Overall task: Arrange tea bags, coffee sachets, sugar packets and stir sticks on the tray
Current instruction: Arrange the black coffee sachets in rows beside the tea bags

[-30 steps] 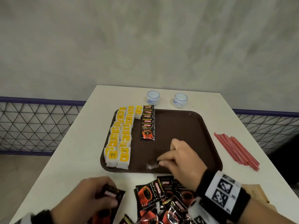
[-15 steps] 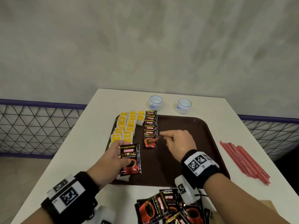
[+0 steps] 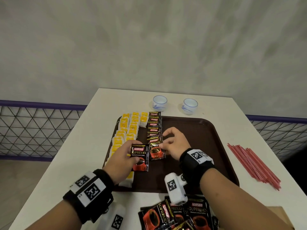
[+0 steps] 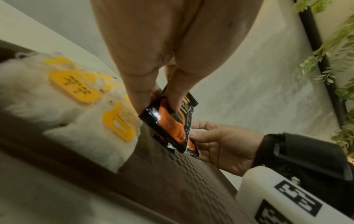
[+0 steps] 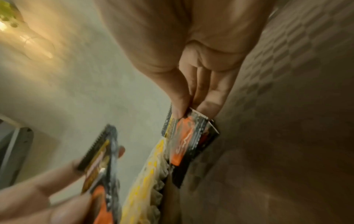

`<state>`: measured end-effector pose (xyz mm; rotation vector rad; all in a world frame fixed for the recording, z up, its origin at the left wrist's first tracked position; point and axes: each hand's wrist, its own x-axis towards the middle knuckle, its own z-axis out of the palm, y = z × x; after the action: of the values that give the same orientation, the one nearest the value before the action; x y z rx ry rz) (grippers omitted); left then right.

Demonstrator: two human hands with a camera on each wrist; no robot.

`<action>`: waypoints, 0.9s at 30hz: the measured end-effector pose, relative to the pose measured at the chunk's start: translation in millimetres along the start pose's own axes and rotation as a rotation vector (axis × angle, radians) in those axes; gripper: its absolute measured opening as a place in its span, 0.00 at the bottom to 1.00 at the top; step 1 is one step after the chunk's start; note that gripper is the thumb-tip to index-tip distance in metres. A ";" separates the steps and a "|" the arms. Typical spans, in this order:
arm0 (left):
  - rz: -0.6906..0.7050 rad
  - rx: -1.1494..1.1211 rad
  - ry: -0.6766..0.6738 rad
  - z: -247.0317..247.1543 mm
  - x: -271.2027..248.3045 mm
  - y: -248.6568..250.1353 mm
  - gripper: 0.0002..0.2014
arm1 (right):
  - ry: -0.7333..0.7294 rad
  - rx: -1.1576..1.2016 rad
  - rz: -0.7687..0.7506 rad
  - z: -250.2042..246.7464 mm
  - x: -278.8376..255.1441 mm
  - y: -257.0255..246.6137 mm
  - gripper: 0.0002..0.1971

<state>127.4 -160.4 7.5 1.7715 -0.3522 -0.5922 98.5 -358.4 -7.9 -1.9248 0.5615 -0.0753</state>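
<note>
A brown tray (image 3: 207,138) lies on the white table. Yellow-tagged tea bags (image 3: 123,128) fill its left side in rows; a column of black coffee sachets (image 3: 154,127) runs beside them. My left hand (image 3: 123,156) pinches a black coffee sachet (image 3: 139,157) (image 4: 170,121) just above the tray, next to the column's near end. My right hand (image 3: 172,143) pinches the right edge of the nearest placed sachet (image 3: 156,151) (image 5: 187,133) between thumb and fingers. Red stir sticks (image 3: 252,165) lie on the table right of the tray.
Two small white cups (image 3: 159,103) (image 3: 190,106) stand behind the tray. A heap of loose coffee sachets (image 3: 179,214) lies at the table's near edge, beside a brown cardboard piece (image 3: 280,216). A wire fence runs on both sides below the table.
My left hand rose from the loose heap with a sachet and carried it over the tray. My right hand moved from the tray's front to the column's near sachet and took hold of it.
</note>
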 end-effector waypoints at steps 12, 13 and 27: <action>0.004 0.278 0.168 33.8 25.5 -5.6 0.11 | 0.164 -0.051 0.105 18.4 13.5 8.2 0.20; 0.000 0.298 0.177 35.2 27.2 -4.3 0.10 | 0.171 -0.063 0.122 18.7 14.8 8.0 0.20; -0.122 0.502 0.267 42.1 63.7 0.7 0.10 | 0.118 0.048 0.238 13.0 16.2 11.9 0.05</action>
<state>156.5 -227.9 -13.4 2.3381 -0.2174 -0.3600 112.6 -357.8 -27.1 -1.8028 0.8564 -0.0493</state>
